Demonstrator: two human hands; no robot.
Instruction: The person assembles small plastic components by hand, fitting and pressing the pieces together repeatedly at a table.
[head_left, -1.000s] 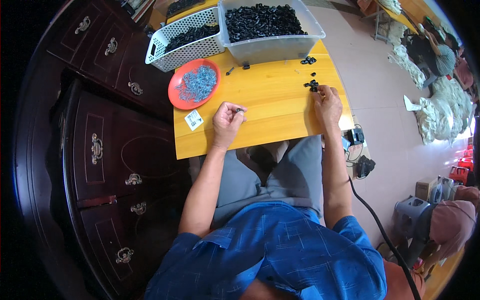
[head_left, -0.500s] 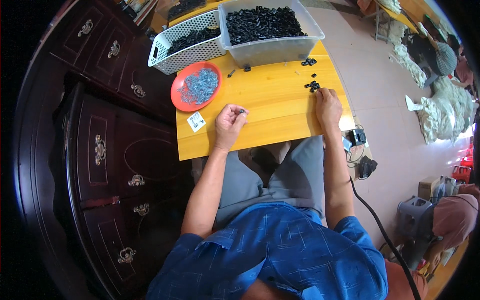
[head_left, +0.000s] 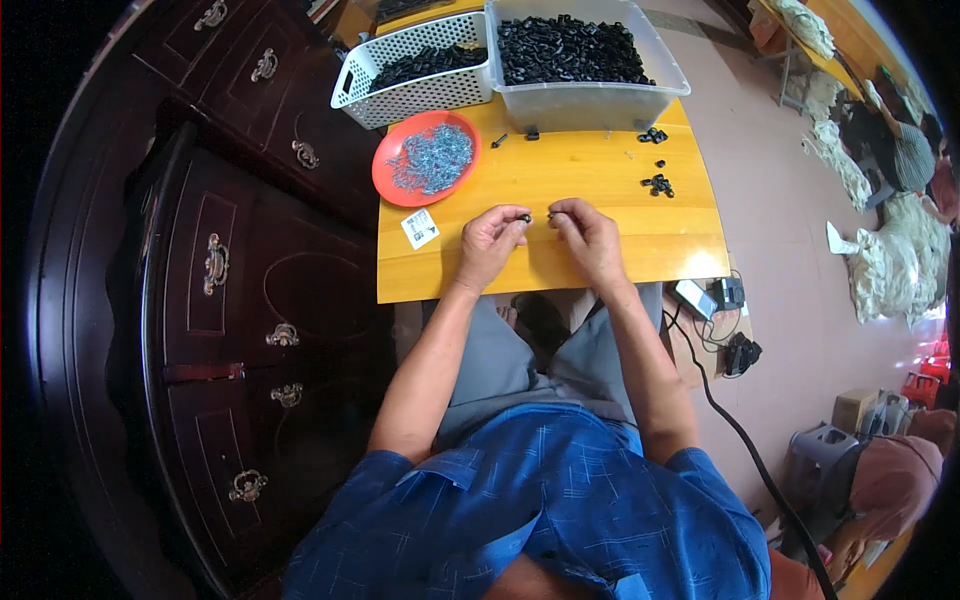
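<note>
My left hand [head_left: 487,246] is above the near part of the yellow table, its thumb and forefinger closed on a small black plastic piece [head_left: 525,218]. Facing it, a short gap away, my right hand [head_left: 592,245] is closed in a pinch. Something tiny and dark shows at its fingertips, too small to name. A red dish [head_left: 402,197] of small silvery metal parts [head_left: 435,158] stands beyond my left hand. To the right, small black pieces [head_left: 658,185] lie in a loose cluster, with another cluster [head_left: 653,135] farther back.
At the table's far edge stand a white perforated basket [head_left: 420,100] and a translucent tub [head_left: 590,108], both holding black pieces. A white printed label [head_left: 420,228] lies on the yellow table [head_left: 480,280]. Dark drawers [head_left: 240,300] flank the left; a black cable [head_left: 745,435] runs at right.
My right hand has moved left from the black cluster to face my left hand. The left hand keeps its black piece. The whole view has shifted somewhat.
</note>
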